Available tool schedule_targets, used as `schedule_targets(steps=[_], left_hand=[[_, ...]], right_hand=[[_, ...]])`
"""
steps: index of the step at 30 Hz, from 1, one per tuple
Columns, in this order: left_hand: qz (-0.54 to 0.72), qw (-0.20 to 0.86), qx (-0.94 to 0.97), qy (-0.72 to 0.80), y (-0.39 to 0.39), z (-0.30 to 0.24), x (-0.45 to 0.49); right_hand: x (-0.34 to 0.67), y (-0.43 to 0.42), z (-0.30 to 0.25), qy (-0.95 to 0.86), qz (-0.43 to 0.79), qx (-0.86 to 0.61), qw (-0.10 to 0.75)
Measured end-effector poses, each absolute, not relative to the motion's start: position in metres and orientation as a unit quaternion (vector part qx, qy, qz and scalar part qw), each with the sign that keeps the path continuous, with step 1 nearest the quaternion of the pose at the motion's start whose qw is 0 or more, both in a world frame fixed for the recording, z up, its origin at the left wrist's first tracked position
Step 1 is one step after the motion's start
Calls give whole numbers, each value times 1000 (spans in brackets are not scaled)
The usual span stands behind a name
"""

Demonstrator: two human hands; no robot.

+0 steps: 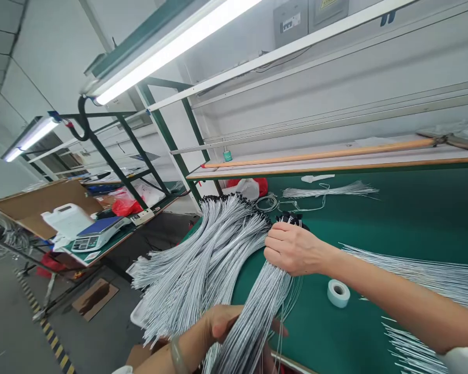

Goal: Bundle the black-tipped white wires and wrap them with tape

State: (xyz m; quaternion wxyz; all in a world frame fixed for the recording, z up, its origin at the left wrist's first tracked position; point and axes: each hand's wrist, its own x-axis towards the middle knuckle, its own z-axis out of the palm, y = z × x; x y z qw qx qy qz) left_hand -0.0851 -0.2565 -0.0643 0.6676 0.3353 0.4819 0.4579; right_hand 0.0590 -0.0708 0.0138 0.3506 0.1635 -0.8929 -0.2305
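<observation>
A thick bundle of thin grey-white wires (pixel 253 306) with black ends slants over the front edge of the green table. My right hand (pixel 292 249) is closed around its upper part, just below the black ends. Lower down, my left hand (pixel 223 319) cups the same bundle from beneath, its fingertips showing on the far side and the rest hidden behind the wires. A few loose strands hang beside the bundle. Immediately to the left lies a large heap of similar wires (pixel 203 254), black ends pointing to the back.
A roll of white tape (pixel 338 293) stands right of the bundle on the green table (pixel 320 332). More wires (pixel 425 275) lie at the right, a thinner bunch (pixel 331 190) at the back. A shelf (pixel 315 158) crosses above. Leftward, a scale (pixel 101 234) sits on another bench.
</observation>
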Motion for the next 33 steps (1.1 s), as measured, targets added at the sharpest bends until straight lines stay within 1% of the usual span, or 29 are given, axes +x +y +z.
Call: schedule_targets(steps=[4,10,12,14,16,18,20,22,25,27,30,33], left_hand=[[358,740,406,400,-253,-82,-100],[229,804,391,385,-255,-98,-105],[220,836,358,353,-258,-97,-100],[263,845,324,335,-261,-91,-93],[325,813,318,364,-264,-81,-89],[350,773,338,407,-264,-70,-88],[337,762,371,411,-264,-61,-90],[306,775,390,393,-262,-57,-93],[269,786,367,419,-261,-54,-95],[275,758,332,490,-261,-48,-94],[306,678,314,589,-265,-36,-90],[296,648,347,610,-270,-32,-88]], right_hand=[[55,-72,10,-889,-228,174,358],[41,-75,11,-892,-221,195,342],[38,-72,12,-896,-213,200,335],[36,-67,12,-900,-204,205,327],[35,-61,11,-904,-203,202,318],[34,-56,10,-908,-209,192,306],[34,-53,10,-911,-215,184,300],[33,-52,8,-911,-216,183,301],[34,-48,4,-913,-202,180,305],[35,-45,0,-918,-186,175,305],[37,-41,-8,-922,-164,163,311],[37,-39,-14,-920,-160,150,325]])
